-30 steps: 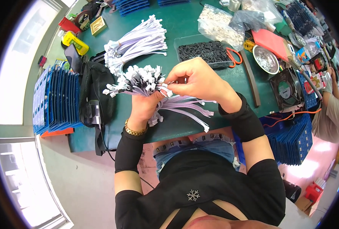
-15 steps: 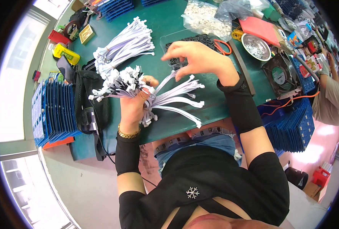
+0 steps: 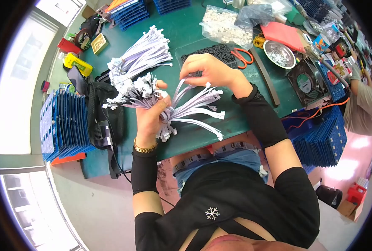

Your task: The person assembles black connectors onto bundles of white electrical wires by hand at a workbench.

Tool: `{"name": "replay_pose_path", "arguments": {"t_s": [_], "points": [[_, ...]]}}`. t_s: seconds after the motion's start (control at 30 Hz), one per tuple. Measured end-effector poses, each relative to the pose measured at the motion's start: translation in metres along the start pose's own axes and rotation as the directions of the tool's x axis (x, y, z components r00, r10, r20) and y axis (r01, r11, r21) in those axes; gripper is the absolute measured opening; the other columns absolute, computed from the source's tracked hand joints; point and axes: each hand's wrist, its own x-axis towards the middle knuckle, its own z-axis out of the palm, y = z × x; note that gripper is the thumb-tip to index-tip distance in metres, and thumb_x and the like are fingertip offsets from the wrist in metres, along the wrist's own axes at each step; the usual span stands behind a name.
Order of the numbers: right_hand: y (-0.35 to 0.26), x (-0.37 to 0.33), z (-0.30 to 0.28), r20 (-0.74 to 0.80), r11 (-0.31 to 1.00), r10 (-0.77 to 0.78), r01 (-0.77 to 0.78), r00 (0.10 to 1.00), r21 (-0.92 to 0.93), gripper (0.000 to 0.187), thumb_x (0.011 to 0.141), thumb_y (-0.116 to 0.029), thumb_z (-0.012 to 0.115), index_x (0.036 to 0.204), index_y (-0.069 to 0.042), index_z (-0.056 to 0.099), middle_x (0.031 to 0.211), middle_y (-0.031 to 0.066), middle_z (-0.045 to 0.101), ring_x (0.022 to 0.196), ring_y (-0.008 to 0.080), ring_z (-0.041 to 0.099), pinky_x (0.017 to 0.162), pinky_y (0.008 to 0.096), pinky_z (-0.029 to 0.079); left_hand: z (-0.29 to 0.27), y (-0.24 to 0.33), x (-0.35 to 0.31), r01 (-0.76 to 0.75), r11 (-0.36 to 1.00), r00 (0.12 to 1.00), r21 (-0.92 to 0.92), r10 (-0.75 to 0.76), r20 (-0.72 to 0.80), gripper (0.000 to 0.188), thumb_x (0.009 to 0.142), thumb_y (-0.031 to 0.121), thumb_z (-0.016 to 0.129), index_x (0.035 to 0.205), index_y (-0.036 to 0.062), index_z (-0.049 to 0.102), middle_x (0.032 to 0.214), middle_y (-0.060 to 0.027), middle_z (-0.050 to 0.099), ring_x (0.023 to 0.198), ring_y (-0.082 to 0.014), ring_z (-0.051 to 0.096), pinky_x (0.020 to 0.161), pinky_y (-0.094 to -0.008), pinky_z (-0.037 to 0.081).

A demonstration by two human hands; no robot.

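Green worktop spans the upper middle of the view, and on it sits a clear tray filled with small black pieces. The right hand, on the person's side of the tray and partly covering it, has its thumb and forefinger drawn together on one pale flat strip; half a second ago the fingers were spread, thumb well apart from forefinger, and a second ago they were working close against the left thumb. The left hand, nearer the person than the tray and to its left, keeps its fingers wrapped round the cable bundle, as in both earlier frames. That bundle stays left of the tray and on the person's side of it, its white plugs massed at the left end, the other ends fanning out toward the right. The pinched strip now rises from the bundle to the right fingertips.

Farther out, a second bundle lies left of the tray, orange-handled scissors just to its right, a bag of pale pieces behind it. Right of the tray come a dark bar, a metal bowl and a black fan; well to its left, nearer the person, are a black bag and stacked blue boards. None of these shows a clear change of place on the worktop
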Motion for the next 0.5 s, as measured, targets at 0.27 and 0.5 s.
{"name": "replay_pose_path", "arguments": {"t_s": [0.27,0.5], "points": [[-0.020,0.001,-0.011,0.045,0.921,0.195,-0.199,0.980,0.336,0.021,0.073,-0.004,0.070,0.094,-0.003,0.065,0.078,0.0031,0.061,0.070,0.0077,0.057,0.061,0.0218,0.045,0.005,0.008,0.001,-0.002,0.996,0.993,-0.089,0.013,0.117,0.048,0.072,0.001,0.050,0.120,-0.0046,0.046,0.123,-0.0190,0.050,0.109,-0.0281,0.053,0.092,-0.0363,0.040],[-0.037,0.010,0.000,-0.075,0.720,0.324,-0.194,0.943,0.666,0.034,0.075,0.004,0.067,0.107,0.000,0.058,0.082,0.0010,0.059,0.075,0.0061,0.056,0.065,0.0193,0.048,0.010,0.008,-0.005,0.089,0.994,0.980,-0.056,-0.078,0.181,0.047,0.077,0.013,0.058,0.118,-0.0064,0.048,0.105,-0.0182,0.060,0.086,-0.0223,0.058,0.080,-0.0312,0.044]]}}
